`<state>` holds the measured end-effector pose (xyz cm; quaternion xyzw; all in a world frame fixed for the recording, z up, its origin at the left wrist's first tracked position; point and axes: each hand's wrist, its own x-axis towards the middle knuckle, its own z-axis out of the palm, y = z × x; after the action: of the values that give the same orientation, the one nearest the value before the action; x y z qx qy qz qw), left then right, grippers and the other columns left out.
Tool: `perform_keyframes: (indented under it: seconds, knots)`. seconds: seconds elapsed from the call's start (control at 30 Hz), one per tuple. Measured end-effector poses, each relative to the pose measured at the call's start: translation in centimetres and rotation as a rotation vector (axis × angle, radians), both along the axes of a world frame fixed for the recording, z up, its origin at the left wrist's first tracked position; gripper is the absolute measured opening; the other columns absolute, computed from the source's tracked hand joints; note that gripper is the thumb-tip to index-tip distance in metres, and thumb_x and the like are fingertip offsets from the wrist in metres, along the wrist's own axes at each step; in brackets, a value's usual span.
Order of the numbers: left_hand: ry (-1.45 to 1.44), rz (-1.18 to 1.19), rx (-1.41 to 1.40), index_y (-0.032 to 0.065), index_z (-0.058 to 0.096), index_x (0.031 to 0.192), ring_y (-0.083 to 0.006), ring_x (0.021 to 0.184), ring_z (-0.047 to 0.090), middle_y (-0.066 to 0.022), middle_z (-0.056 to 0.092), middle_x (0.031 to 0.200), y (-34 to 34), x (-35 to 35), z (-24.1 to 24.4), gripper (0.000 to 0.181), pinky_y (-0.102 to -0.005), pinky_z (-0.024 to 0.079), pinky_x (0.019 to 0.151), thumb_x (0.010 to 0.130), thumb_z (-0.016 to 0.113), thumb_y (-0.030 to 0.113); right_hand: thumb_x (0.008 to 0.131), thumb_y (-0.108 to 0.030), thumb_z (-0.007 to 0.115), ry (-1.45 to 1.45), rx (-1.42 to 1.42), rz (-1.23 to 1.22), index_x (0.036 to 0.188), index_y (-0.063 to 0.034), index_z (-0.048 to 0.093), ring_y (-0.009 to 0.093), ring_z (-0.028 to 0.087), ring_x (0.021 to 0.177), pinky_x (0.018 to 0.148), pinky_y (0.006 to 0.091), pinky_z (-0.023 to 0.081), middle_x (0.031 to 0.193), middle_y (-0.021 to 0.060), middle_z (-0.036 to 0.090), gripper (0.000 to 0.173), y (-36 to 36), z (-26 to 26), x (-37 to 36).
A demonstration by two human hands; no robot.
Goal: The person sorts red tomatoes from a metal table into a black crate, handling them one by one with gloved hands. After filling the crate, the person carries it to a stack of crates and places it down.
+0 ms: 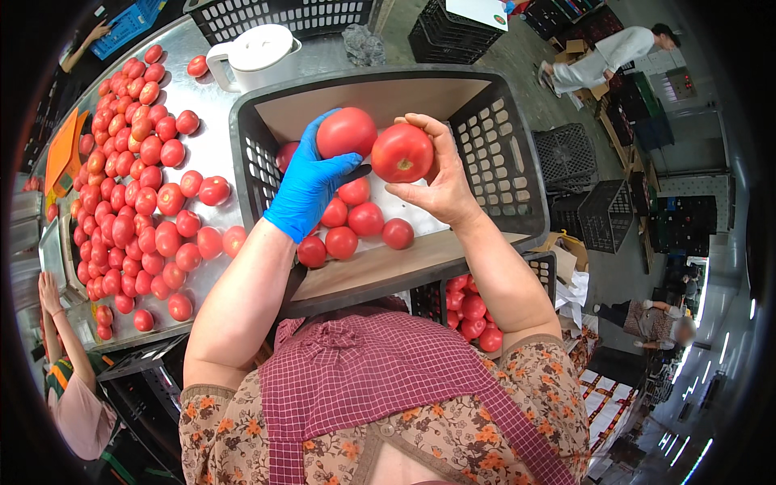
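My left hand (pixel 312 176), in a blue glove, grips a large red tomato (pixel 347 133). Bare and ungloved, my right hand (pixel 447 176) holds a second tomato (pixel 402 153) with its stem scar facing up. The two tomatoes are side by side, over a black plastic crate (pixel 388 280) lined with brown cardboard (pixel 370 91). Several tomatoes (pixel 365 219) lie on the crate's pale bottom, mostly at the near left. Part of the crate's contents is hidden behind my left hand and wrist.
On the metal table (pixel 209 145) at left lies a large heap of tomatoes (pixel 130 218). A white pitcher (pixel 257 57) stands behind the crate. Below it, another crate of tomatoes (pixel 473 315) sits by my right arm. Co-workers (pixel 73 376) are nearby; stacked crates (pixel 451 36) stand on the floor.
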<state>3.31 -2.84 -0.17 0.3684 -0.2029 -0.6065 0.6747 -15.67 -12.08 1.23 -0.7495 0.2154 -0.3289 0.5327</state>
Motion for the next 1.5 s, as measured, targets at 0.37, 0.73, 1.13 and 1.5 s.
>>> perform_keyframes:
  seconds: [0.37, 0.73, 1.13, 1.5]
  knots:
    - [0.196, -0.067, 0.021, 0.0074, 0.045, 0.135, -0.0256, 0.114, 0.059, -0.0106, 0.055, 0.127, 0.5, 0.6, -0.1, 0.051, -0.0409, 0.055, 0.090, 0.089, 0.064, 0.021, 0.061, -0.007, 0.089, 0.070, -0.029, -0.020, 0.130, -0.0108, 0.046, 0.019, 0.052, 0.121, 0.102, 0.0339, 0.044, 0.132, 0.0094, 0.051, 0.082, -0.2, 0.1, -0.1]
    - [0.137, 0.051, 0.035, 0.0061, 0.042, 0.135, -0.0293, 0.112, 0.060, -0.0129, 0.055, 0.124, 0.5, -0.5, 0.6, 0.055, -0.0389, 0.058, 0.084, 0.089, 0.066, 0.024, 0.062, 0.004, 0.082, -0.161, 0.056, -0.037, 0.129, -0.0107, 0.042, 0.020, 0.050, 0.122, 0.099, 0.0354, 0.047, 0.135, 0.0104, 0.045, 0.079, 1.2, 1.8, -2.2]
    - [0.383, -0.114, 0.228, 0.0064, 0.052, 0.129, -0.0218, 0.089, 0.068, -0.0160, 0.066, 0.105, 0.5, -0.4, -0.5, 0.076, -0.0328, 0.058, 0.070, 0.079, 0.067, 0.063, 0.071, -0.011, 0.079, 0.488, 0.559, -0.361, 0.126, -0.0034, 0.050, 0.020, 0.058, 0.108, 0.093, 0.0334, 0.048, 0.120, 0.0098, 0.058, 0.062, 8.4, 4.8, -28.9]
    - [0.612, -0.240, 0.258, 0.0043, 0.051, 0.128, -0.0238, 0.073, 0.067, -0.0224, 0.065, 0.104, -0.2, 1.6, -1.9, 0.086, -0.0348, 0.059, 0.062, 0.083, 0.045, 0.077, 0.084, -0.025, 0.068, 0.813, 0.130, 0.358, 0.117, -0.0010, 0.060, 0.024, 0.064, 0.098, 0.085, 0.0348, 0.051, 0.107, 0.0152, 0.066, 0.042, -1.0, 2.1, -4.5]
